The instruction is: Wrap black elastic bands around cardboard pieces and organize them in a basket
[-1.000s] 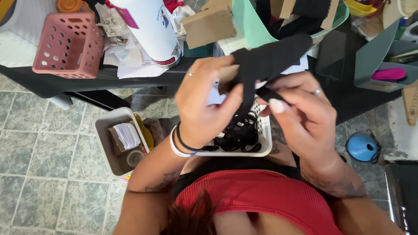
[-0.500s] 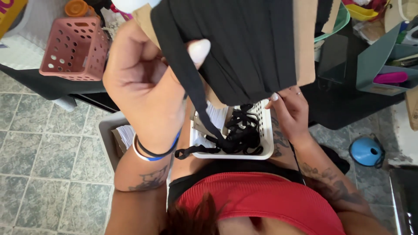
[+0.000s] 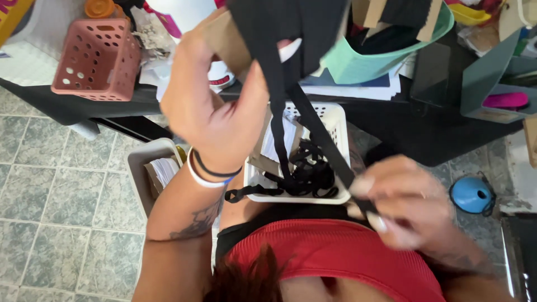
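My left hand (image 3: 215, 106) is raised near the camera and grips a brown cardboard card wrapped in black elastic band (image 3: 279, 33). Two lengths of the black band (image 3: 313, 134) run down from the card. One drops into a white perforated basket (image 3: 335, 120) on my lap, where a tangle of black band (image 3: 307, 173) lies. The other slants right to my right hand (image 3: 405, 204), which pinches it low beside my red top; this hand is blurred.
A dark table (image 3: 425, 134) at the back holds a pink perforated basket (image 3: 95, 56), a teal container (image 3: 380, 56) with cards, and papers. A beige bin (image 3: 151, 168) with paper stands on the tiled floor at left, and a blue round object (image 3: 472, 194) lies at right.
My right hand has pulled down and to the right, drawing the band taut from the card. My left hand with the card stayed raised and shifted slightly right.
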